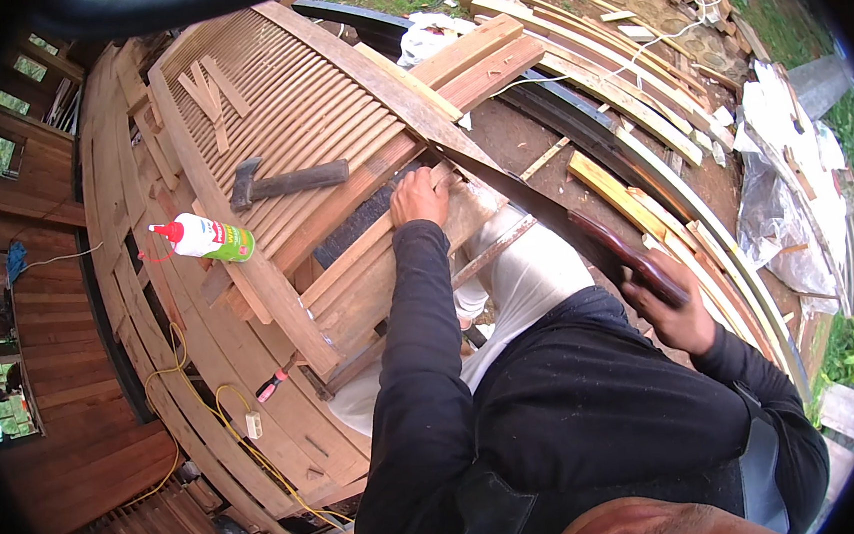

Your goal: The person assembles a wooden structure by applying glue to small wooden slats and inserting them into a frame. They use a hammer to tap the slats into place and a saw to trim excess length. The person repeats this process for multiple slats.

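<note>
My right hand (676, 313) is wrapped around the brown wooden handle of a handsaw (532, 193). The saw's dark blade slants up and left, its far end by the edge of a slatted wooden panel (278, 93). Near that blade end, my left hand (420, 199) is closed on a narrow wooden strip (351, 263), the part under the fingers hidden. The strip lies along the near end of the panel. A hammer (290, 181) with a dark handle rests on the slats. Beside it, a white-and-green glue bottle (212, 238) with a red cap lies on the frame.
Short wooden sticks (218, 93) lie on the panel. A red-handled screwdriver (274, 382) and a yellow cord (179, 367) are on the plank bench (119, 241) at left. Stacked boards (633, 206) and plastic sheeting (780, 229) are at right. My white-clad leg is below the panel.
</note>
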A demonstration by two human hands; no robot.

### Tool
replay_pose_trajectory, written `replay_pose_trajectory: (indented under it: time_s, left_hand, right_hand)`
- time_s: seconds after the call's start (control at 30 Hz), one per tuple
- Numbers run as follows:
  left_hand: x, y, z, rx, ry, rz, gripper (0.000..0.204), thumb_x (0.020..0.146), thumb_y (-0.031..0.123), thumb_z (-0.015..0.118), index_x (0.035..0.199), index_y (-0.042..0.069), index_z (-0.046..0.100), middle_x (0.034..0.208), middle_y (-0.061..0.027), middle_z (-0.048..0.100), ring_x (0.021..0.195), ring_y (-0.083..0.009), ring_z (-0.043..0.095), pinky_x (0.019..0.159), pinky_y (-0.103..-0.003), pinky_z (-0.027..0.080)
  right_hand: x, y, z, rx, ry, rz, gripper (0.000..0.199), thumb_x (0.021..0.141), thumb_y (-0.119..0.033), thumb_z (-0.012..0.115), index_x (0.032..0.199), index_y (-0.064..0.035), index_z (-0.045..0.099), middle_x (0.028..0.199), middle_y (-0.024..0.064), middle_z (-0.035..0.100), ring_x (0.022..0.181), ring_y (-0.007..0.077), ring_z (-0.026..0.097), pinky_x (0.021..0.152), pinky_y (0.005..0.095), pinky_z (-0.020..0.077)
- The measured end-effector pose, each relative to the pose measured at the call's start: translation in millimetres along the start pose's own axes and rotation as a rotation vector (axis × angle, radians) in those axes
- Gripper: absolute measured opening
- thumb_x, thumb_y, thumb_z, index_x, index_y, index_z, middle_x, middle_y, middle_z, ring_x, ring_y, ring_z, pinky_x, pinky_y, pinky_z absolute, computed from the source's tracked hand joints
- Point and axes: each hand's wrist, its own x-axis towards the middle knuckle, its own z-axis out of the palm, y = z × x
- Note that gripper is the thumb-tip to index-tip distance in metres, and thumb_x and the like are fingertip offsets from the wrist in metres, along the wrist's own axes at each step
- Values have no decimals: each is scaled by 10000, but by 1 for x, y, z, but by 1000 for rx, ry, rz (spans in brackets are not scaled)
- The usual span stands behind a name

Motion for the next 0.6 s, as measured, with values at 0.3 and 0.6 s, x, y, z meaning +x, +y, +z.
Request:
replay_pose_trajectory:
  time_s: [0.3, 0.6]
  left_hand:
    - [-3, -4, 6, -4, 37, 25, 308, 885, 315, 771, 1057, 80, 673, 1025, -156, 689, 1038, -365, 669, 900, -501, 527]
    - [2, -5, 6, 18, 39, 27, 312, 889, 311, 768, 1069, 76, 671, 1034, -157, 688, 1054, -364, 667, 899, -510, 521]
  right_hand:
    - [-11, 14, -6, -80, -15, -53, 248, 918, -43, 739, 1145, 9, 655, 851, 105, 571, 753, 177, 539, 707, 336, 463]
    - [-14, 21, -4, -19, 4, -42, 168, 921, -23, 705, 1076, 10, 650, 842, 118, 602, 739, 190, 554, 709, 341, 477]
